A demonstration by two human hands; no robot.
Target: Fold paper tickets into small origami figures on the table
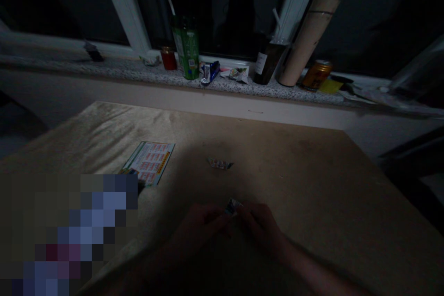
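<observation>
A small shiny printed candy packet (233,205) is pinched between my two hands, low in the middle of the view. My left hand (206,224) has its thumb and fingers closed at the packet's left side. At its right end, the fingers of my right hand (259,222) are closed on it too. Shadow hides most of the fingertips, and whether the packet is torn cannot be made out. Just beyond my hands, apart from them, a similar wrapped candy (221,163) with pointed ends lies flat on the table (305,185).
A printed card (151,162) lies left on the table, partly behind a pixelated patch. Along the windowsill (229,85) stand a green cup (187,51), a red jar (169,59), crumpled wrappers (210,73), a dark drink cup (268,62), a leaning pink flask (308,39) and an orange can (316,75).
</observation>
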